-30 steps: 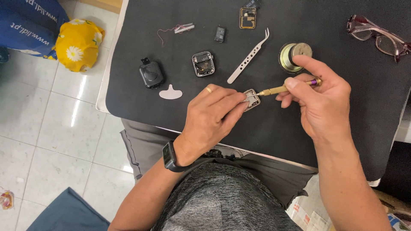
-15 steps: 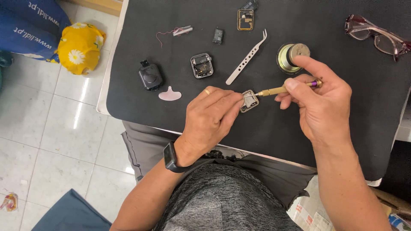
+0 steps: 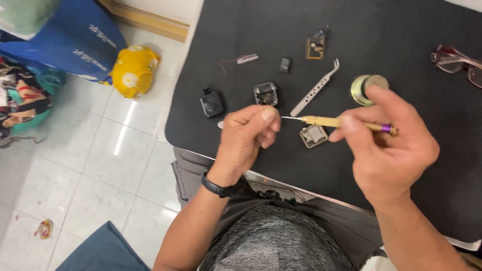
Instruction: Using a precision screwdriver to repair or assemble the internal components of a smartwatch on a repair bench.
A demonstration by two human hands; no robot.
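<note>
Tweezers [image 3: 315, 88] and tin [image 3: 362, 89] (close together) crowd the mat [image 3: 401, 35].

A slim brass-coloured tool [image 3: 334, 121] with a purple end and fine steel tip is pointing left, level above the black mat. Just beneath its shaft, a small square metal frame [image 3: 314, 135] is lying flat, near the mat's front edge.
</note>
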